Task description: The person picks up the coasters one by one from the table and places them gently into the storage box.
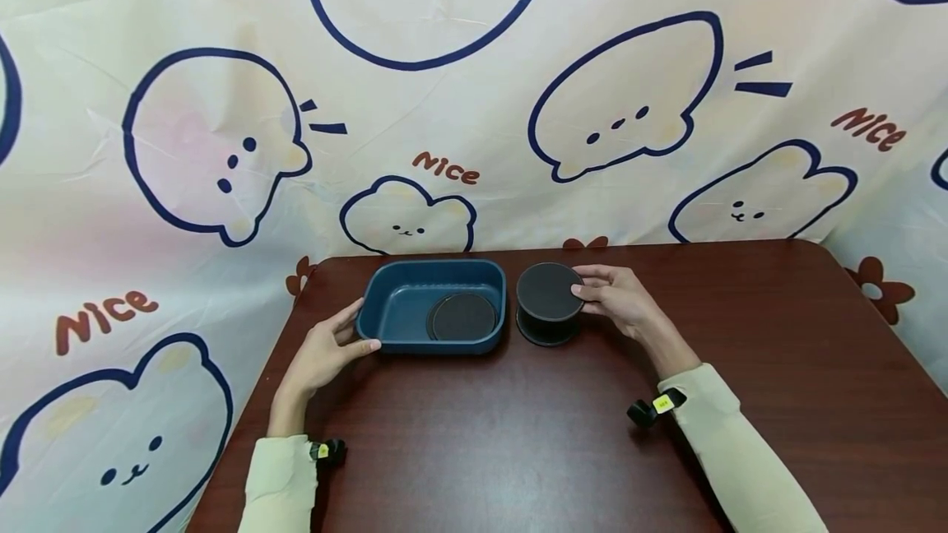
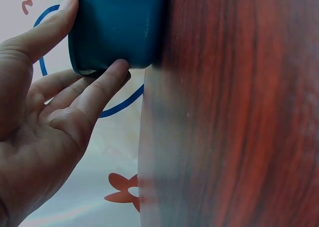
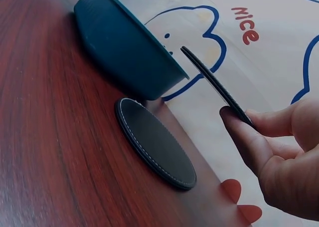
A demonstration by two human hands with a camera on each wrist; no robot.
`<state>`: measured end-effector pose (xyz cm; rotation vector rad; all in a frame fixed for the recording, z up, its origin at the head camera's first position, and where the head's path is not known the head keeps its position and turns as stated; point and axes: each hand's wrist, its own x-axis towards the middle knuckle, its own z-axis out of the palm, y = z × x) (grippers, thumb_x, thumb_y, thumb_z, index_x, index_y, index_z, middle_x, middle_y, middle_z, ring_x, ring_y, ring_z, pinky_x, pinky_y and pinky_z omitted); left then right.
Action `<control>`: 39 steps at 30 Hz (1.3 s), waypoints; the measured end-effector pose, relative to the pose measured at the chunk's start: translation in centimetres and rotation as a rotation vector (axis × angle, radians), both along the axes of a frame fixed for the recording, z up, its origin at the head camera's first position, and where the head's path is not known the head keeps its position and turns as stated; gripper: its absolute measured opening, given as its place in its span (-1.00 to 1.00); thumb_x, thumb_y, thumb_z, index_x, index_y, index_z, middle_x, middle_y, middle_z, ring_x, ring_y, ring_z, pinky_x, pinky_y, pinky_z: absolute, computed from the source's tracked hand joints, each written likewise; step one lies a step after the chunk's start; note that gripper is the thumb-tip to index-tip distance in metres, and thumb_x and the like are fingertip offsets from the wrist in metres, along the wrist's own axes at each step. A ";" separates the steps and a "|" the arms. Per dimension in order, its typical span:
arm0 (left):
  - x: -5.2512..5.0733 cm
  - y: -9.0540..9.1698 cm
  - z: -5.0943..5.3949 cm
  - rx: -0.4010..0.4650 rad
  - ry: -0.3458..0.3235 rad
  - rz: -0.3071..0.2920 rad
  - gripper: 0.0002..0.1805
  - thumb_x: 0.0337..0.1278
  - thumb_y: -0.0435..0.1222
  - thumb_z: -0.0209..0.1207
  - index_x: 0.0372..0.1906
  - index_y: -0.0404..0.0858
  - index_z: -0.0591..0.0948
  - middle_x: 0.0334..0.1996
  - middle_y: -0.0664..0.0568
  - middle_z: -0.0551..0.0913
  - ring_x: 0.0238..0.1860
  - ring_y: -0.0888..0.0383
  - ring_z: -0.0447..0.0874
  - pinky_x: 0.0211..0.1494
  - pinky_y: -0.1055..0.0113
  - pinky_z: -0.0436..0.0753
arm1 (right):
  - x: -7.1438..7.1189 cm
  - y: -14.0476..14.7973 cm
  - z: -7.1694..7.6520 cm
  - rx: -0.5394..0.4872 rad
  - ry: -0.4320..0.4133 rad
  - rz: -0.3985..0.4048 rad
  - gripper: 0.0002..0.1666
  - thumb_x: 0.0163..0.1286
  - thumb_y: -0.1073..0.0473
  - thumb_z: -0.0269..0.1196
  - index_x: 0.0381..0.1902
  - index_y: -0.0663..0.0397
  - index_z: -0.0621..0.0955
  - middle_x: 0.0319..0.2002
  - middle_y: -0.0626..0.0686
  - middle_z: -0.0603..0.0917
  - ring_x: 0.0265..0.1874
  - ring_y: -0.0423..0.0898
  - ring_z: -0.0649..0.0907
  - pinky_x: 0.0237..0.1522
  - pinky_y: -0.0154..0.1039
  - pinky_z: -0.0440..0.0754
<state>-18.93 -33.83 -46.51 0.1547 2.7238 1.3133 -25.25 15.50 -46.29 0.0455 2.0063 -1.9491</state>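
Note:
A blue rectangular plastic basin (image 1: 433,348) stands near the table's back edge. My left hand (image 1: 326,356) grips its left end, with the thumb by the near corner and the fingers on the far side, as the left wrist view (image 2: 55,102) also shows. Inside the basin, toward its right, lies a round black coaster (image 1: 464,317). Just right of the basin my right hand (image 1: 618,303) pinches another round black coaster (image 1: 548,290) by its edge, held above the table. Below it, white-stitched black coasters (image 3: 157,144) lie on the wood, apparently stacked.
The dark brown wooden table (image 1: 474,442) reaches toward me. Behind it hangs a pale cloth (image 1: 444,122) printed with blue-outlined bears and red lettering. Small black cameras are strapped to both wrists.

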 end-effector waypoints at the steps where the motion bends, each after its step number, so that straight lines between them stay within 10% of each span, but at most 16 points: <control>1: 0.0 0.0 0.0 -0.001 0.000 0.000 -0.04 0.43 -0.20 0.40 0.74 -0.20 0.13 0.61 -0.33 0.35 0.50 -0.29 0.52 0.38 -0.19 0.63 | 0.0 -0.1 0.0 0.001 0.002 0.002 -0.32 0.60 0.29 0.28 0.59 0.24 0.40 0.44 0.38 0.56 -0.18 -0.31 0.84 0.04 -0.29 0.80; 25: -0.3 0.0 -0.2 -0.003 -0.011 0.011 -0.02 0.42 -0.17 0.41 0.75 -0.20 0.13 0.62 -0.34 0.33 0.53 -0.30 0.48 0.41 -0.19 0.59 | -0.3 -2.8 0.6 0.020 0.024 0.039 -0.33 0.58 0.30 0.30 0.58 0.21 0.43 0.45 0.40 0.54 -0.20 -0.29 0.81 -0.06 -0.35 0.81; 39: 0.0 -0.1 0.0 -0.007 -0.008 0.005 -0.03 0.43 -0.16 0.40 0.75 -0.18 0.12 0.62 -0.32 0.33 0.51 -0.29 0.50 0.40 -0.21 0.61 | -0.5 -5.0 0.9 -0.017 0.030 0.052 -0.39 0.57 0.31 0.31 0.51 0.23 0.50 0.13 0.20 0.75 -0.27 -0.22 0.85 -0.10 -0.32 0.82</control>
